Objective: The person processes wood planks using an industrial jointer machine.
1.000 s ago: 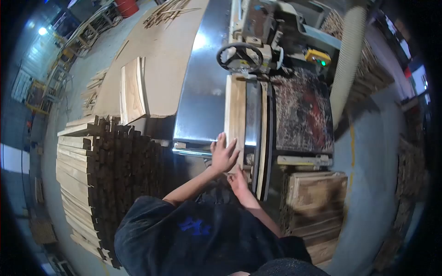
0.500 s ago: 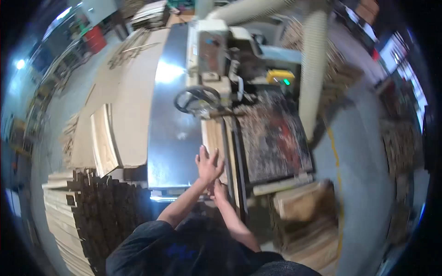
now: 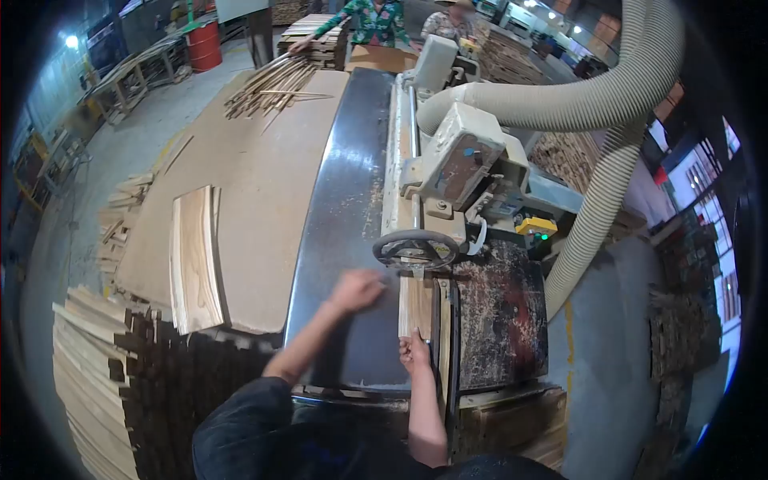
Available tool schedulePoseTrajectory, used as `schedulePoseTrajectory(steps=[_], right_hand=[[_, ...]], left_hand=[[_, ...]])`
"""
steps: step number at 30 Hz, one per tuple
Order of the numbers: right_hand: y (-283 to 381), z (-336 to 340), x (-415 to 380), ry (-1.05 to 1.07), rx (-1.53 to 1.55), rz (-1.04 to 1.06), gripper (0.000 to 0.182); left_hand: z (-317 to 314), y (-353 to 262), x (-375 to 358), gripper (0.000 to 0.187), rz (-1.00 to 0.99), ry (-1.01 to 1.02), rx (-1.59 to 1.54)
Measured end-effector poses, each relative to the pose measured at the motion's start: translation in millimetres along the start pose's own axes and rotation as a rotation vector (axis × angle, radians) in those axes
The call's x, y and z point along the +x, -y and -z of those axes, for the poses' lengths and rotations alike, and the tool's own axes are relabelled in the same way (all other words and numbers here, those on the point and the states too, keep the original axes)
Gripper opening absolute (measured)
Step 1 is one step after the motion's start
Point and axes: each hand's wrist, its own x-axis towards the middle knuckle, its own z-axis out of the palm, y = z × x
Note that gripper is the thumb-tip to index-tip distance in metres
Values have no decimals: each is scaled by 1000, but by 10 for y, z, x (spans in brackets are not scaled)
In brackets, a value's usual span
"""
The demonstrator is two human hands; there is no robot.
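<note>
A wooden board [image 3: 415,308] lies flat on the machine's metal bed, alongside a dark guide rail, its far end under the machine below the handwheel [image 3: 416,249]. My right hand [image 3: 414,352] is closed on the board's near end, thumb on top. To the left, my left hand [image 3: 358,290] hovers over the shiny metal table [image 3: 340,240], apart from the board. Motion blurs its fingers, and nothing can be made out in it.
Curved boards [image 3: 196,260] lie on the brown side table [image 3: 256,184], with thin strips [image 3: 276,86] farther back. Stacked wood [image 3: 92,376] stands at lower left. A ribbed hose [image 3: 576,104] arches over the machine. Across the table, a person's green patterned sleeve [image 3: 340,18] reaches toward the strips.
My left hand has come off the board and moved left over the metal table. My right hand now grips the board's near end. The view has tilted up, showing two other people.
</note>
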Motion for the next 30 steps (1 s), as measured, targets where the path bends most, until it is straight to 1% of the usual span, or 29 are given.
schedulePoseTrajectory(steps=[1, 2, 3, 4, 5, 6, 7, 8, 9, 10, 11, 13, 16, 17, 18, 19, 20, 21, 22, 23, 24, 25, 26, 27, 28, 30], right_hand=[[51, -57, 28, 17, 32, 3, 54], [104, -92, 39, 54, 62, 16, 50], [76, -140, 82, 32, 124, 35, 50], [49, -184, 197, 117, 151, 40, 46], [73, -154, 316, 176, 212, 83, 43], [66, -265, 434, 174, 308, 154, 35], [25, -346, 669, 145, 387, 202, 33], [-31, -404, 906, 120, 464, 252, 34], [37, -482, 933, 104, 394, 349, 35], [91, -565, 946, 80, 326, 445, 38], [216, -673, 845, -100, 174, 414, 47], [356, -789, 821, -274, -59, 403, 56], [360, -869, 655, -273, -33, 408, 55], [281, -877, 618, -266, -31, 399, 55], [185, -854, 501, -189, -37, 515, 53], [52, -785, 479, -123, -40, 636, 51], [-104, -755, 433, -72, -48, 874, 47], [-260, -685, 445, 50, -128, 885, 43], [-357, -633, 234, 98, -140, 773, 43], [-497, -562, 73, 144, -119, 841, 44], [-556, -465, -171, 150, -224, 796, 43], [-753, -418, -40, 210, -229, 749, 41], [-801, -324, -270, 198, -312, 769, 38], [-907, -306, -296, 168, -350, 814, 36], [-991, -278, -397, 160, -384, 815, 34], [-1167, -274, -484, 171, -440, 857, 31]], left_hand=[[429, 280, -3, 23, -55, -91, 96], [961, 473, -6, 19, -170, -194, 252], [1447, 578, -128, 23, 88, -250, 340], [1812, 1587, -622, 28, 96, -167, 652], [2215, 1758, -916, 29, 291, -117, 653], [2521, 1950, -1306, 30, 460, -43, 723], [2852, 2079, -1679, 31, 645, 2, 833], [3095, 2183, -1827, 32, 784, 14, 965], [3223, 2158, -1866, 32, 894, -15, 1085], [3188, 2043, -1868, 33, 944, -69, 1157], [3115, 1867, -1872, 34, 959, -122, 1191], [2856, 1537, -1916, 36, 947, -208, 1187], [2419, 1130, -1997, 39, 896, -302, 1144], [2251, 998, -2030, 40, 894, -325, 1135], [2093, 838, -2086, 41, 905, -350, 1132], [1931, 672, -2143, 42, 924, -373, 1128], [1773, 502, -2182, 43, 947, -385, 1126], [1613, 306, -2210, 43, 908, -359, 1118], [1451, 119, -2201, 44, 868, -330, 1089], [1289, -89, -2194, 45, 822, -291, 1061], [1127, -299, -2206, 45, 775, -247, 1033], [994, -510, -2247, 46, 738, -207, 1010], [870, -692, -2320, 47, 711, -176, 992], [759, -851, -2331, 48, 695, -159, 977], [667, -982, -2319, 48, 686, -151, 966], [517, -1247, -2295, 50, 680, -148, 943]])
